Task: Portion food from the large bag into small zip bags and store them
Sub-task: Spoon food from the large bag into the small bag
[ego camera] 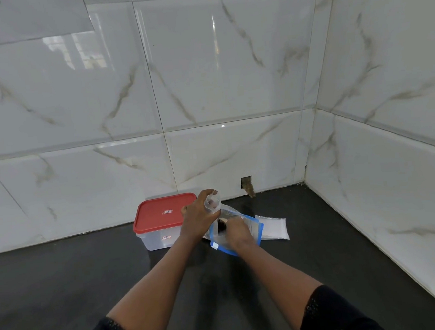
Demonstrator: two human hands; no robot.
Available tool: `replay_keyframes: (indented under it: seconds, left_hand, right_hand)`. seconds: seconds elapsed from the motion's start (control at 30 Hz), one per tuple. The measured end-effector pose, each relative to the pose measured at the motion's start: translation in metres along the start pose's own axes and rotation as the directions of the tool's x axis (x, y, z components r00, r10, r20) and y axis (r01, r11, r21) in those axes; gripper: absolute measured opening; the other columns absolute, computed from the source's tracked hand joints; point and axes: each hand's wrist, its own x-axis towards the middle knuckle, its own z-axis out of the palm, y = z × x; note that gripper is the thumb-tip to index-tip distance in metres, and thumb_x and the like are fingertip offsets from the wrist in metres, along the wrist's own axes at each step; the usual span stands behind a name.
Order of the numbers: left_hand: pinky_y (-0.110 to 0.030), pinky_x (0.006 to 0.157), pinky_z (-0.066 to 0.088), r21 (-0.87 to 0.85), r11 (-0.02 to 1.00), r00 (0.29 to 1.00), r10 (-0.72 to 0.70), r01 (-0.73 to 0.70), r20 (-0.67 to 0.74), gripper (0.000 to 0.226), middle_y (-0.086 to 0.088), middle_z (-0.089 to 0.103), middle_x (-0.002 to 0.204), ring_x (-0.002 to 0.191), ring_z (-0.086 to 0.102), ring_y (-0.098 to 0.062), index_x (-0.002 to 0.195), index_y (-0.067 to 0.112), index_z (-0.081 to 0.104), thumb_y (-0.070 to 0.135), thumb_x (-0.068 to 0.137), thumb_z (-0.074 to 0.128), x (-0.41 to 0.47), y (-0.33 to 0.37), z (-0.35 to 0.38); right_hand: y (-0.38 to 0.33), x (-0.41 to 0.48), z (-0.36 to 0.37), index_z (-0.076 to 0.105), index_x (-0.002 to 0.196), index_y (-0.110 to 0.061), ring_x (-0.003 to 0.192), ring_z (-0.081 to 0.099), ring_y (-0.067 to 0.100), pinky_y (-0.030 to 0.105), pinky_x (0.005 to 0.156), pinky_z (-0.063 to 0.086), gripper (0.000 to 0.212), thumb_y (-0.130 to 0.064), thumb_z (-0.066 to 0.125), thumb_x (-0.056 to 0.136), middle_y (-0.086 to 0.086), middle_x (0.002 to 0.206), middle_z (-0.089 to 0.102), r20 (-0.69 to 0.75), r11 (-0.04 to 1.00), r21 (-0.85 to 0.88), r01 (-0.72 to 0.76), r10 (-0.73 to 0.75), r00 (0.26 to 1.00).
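Right of the red-lidded box [163,216], the left hand [197,219] pinches a small zip bag [213,203] upright, seemingly for filling; the right hand [238,233] works at the large bag [255,228], grip unseen.

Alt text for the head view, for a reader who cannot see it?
A person's left hand holds up a small clear plastic bag while the right hand works at the mouth of a large blue-edged clear zip bag on a black countertop. A red-lidded clear plastic box stands to the left, flat clear bags to the right.
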Motion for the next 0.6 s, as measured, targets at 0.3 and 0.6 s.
replay_keyframes:
  seconds: [0.3, 0.6]
  left_hand:
    - [-0.035, 0.099, 0.028, 0.011, 1.000, 0.999, 0.029, -0.030, 0.029, 0.053, -0.001, 0.064, 0.114, 0.102, 0.060, -0.021, 0.124, 0.023, 0.048, 0.021, 0.076, 0.071, -0.001, 0.002, 0.001]
    - [-0.047, 0.102, 0.037, 0.019, 0.998, 0.997, 0.059, -0.060, 0.055, 0.053, -0.002, 0.064, 0.112, 0.100, 0.061, -0.022, 0.123, 0.022, 0.049, 0.020, 0.075, 0.073, -0.001, 0.000, 0.004]
  right_hand:
    - [-0.001, 0.004, -0.001, 0.054, 0.126, -0.005, 0.114, 0.059, 0.020, 0.023, 0.091, 0.048, 0.030, -0.014, 0.046, 0.099, 0.010, 0.125, 0.059, -0.126, 0.985, 0.084, -0.154, 0.163, 0.978]
    - [-0.019, 0.003, -0.007, 0.053, 0.126, -0.004, 0.090, 0.062, 0.018, 0.018, 0.057, 0.047, 0.030, -0.014, 0.042, 0.100, 0.015, 0.116, 0.062, 0.081, 0.781, 0.507, -0.364, 0.377, 0.923]
